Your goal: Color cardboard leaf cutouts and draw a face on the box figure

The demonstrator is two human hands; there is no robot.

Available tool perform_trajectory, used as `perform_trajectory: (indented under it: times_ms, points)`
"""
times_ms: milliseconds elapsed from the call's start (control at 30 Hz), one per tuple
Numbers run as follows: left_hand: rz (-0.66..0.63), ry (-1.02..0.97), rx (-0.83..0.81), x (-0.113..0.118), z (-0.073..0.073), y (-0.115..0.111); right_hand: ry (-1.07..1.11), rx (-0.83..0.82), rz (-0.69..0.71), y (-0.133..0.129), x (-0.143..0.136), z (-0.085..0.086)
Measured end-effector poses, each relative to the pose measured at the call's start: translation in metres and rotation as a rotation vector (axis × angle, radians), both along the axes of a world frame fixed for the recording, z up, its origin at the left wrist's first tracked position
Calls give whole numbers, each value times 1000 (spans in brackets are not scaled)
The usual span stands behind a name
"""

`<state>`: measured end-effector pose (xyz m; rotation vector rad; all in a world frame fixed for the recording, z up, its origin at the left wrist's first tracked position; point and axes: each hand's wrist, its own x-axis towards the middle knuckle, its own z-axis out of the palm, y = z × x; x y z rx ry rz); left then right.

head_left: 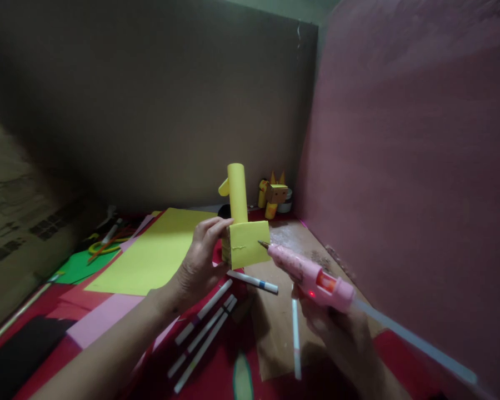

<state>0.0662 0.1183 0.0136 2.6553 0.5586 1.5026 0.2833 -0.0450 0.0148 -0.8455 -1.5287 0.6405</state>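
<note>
In my left hand (pixel 206 247) is a box covered in yellow paper (pixel 252 253), gripped at its left side. A thin line of glue shows on the face toward me. From the box's top rises a yellow paper tube (pixel 237 191) with a small rounded yellow flap on its left. My right hand (pixel 337 328) is wrapped round a pink glue gun (pixel 312 275) with a lit red light. Its metal nozzle points left, at or very near the right part of the box's face; I cannot tell if they touch. A long clear glue stick (pixel 416 339) sticks out behind.
Several white markers (pixel 206 311) lie on the red cloth, one on the brown board (pixel 275 333). Yellow paper (pixel 158 250), pink and green sheets spread left, with yellow-handled scissors (pixel 102 248). Paper animal figures (pixel 276 193) stand at the back by the pink wall (pixel 420 155).
</note>
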Motion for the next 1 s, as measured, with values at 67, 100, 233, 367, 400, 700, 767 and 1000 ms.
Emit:
perform_trajectory:
  times_ms: [67,100,233,367,400,700,767,1000]
  points:
    - [-1,-5,7,0,0,-1,0,-15,-40,0,3,-1]
    - [1,-6,7,0,1,-1,0,-20,-55,0,4,-2]
    - [0,0,15,0,2,-1,4,-13,-18,1,7,-6]
    - [4,5,37,1,3,-2,4,-18,33,3,6,-9]
    - [8,6,41,1,3,-2,2,-17,41,3,6,-10]
    - [7,15,22,1,1,-1,-44,-48,84,2,-2,-3]
    - [9,14,9,1,0,-1,-40,-18,94,4,-6,-1]
    - [17,22,15,1,1,-4,-48,-16,86,7,-9,-2]
